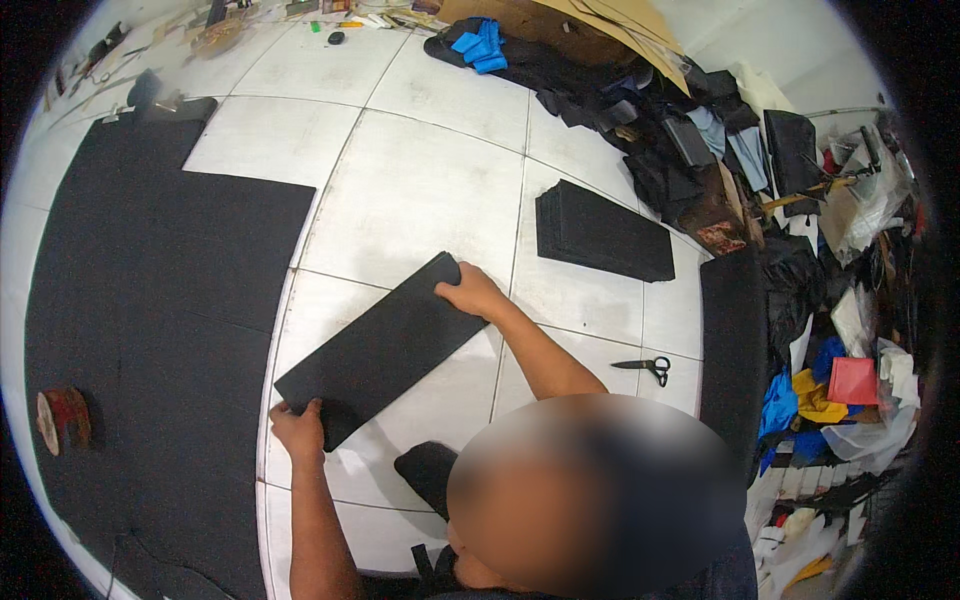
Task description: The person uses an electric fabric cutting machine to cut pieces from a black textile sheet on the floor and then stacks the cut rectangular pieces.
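Both my hands grip a long black rectangular fabric panel (385,345), which lies slantwise over the white tiled floor. My left hand (298,428) pinches its near left corner, thumb on top and fingers underneath. At the far right end, my right hand (472,290) holds the edge, also thumb on top. Whether the panel is one layer or several, I cannot tell. To the right of it sits a neat stack of black fabric panels (605,235), about the same shape. Black-handled scissors (655,370) lie on the tiles nearer to me.
A large black fabric sheet (160,300) covers the floor on the left, with a reddish-brown spool (65,420) on it. Dark cloth heaps (665,170) and cardboard (560,35) line the far right. Plastic and coloured scraps (850,385) crowd the right side.
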Motion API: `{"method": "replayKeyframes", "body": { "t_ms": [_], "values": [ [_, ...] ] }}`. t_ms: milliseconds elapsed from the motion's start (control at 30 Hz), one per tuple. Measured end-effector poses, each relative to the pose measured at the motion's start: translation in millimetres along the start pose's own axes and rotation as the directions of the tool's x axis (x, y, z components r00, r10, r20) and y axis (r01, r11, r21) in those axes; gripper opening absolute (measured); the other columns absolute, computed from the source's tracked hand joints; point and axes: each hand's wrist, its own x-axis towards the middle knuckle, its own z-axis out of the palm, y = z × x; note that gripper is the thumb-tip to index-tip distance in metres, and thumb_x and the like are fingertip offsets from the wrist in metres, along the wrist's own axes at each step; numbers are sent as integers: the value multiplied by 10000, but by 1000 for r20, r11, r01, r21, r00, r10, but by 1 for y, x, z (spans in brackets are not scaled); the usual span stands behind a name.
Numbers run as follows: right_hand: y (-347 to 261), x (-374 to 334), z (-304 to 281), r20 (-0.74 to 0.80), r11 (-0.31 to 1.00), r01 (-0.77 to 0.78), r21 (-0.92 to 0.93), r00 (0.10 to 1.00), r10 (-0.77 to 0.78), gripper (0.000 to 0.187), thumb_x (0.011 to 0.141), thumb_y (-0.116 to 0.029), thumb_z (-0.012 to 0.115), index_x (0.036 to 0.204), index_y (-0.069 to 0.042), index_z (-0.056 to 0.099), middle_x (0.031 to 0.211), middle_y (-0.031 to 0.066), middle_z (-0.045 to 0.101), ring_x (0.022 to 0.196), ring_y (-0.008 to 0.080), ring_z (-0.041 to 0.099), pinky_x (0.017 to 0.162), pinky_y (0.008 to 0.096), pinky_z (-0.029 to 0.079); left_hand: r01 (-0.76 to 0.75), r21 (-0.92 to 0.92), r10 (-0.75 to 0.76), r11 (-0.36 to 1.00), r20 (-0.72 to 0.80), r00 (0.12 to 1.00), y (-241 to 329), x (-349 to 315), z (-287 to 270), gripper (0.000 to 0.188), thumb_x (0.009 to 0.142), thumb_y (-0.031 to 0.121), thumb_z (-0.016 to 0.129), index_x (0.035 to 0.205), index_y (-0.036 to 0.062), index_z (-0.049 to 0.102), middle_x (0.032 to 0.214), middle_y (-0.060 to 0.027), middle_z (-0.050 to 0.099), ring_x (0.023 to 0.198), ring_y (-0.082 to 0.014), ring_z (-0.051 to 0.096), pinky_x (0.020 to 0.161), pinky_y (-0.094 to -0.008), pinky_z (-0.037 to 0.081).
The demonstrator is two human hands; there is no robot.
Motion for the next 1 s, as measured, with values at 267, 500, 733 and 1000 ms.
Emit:
{"method": "replayKeyframes", "body": {
  "t_ms": [267, 500, 733, 1000],
  "values": [
    [7, -35, -1, -47, 959, 97, 266, 995, -88, 519, 767, -249, 683, 1171, 33, 522, 946, 212, 651, 880, 280, 645, 774, 354, 509, -39, -123, 57, 992, 146, 988, -7, 24, -8, 406, 738, 103, 746, 1037, -121, 588, 986, -214, 666, 875, -281, 655, 808, -341, 494],
    [32, -74, -2, -13, 925, -34, 379, 999, 42, 463, 809, -177, 705, 1193, 12, 529, 1008, 169, 648, 925, 249, 628, 827, 350, 492, 105, -214, -38, 971, 298, 954, 12, 32, -3, 568, 762, 145, 674, 1233, -85, 454, 1059, -200, 610, 933, -273, 621, 841, -367, 482],
    [99, -114, 19, -29, 798, 24, 602, 1000, -7, 390, 855, -118, 668, 1205, 12, 557, 1105, 131, 656, 1033, 240, 611, 890, 356, 479, 146, -237, -34, 961, 421, 906, 11, 24, 17, 564, 758, 92, 648, 1249, -77, 428, 1037, -187, 607, 911, -261, 600, 831, -360, 471],
    [81, -126, 15, -71, 653, 78, 753, 997, -38, 337, 902, -99, 646, 1195, 27, 535, 1077, 106, 647, 976, 166, 605, 870, 310, 487, 103, -359, 104, 927, 513, 852, 24, 1, -5, 466, 803, 34, 655, 1238, -27, 498, 1097, -146, 617, 1004, -249, 586, 916, -343, 438]
  ]
}}
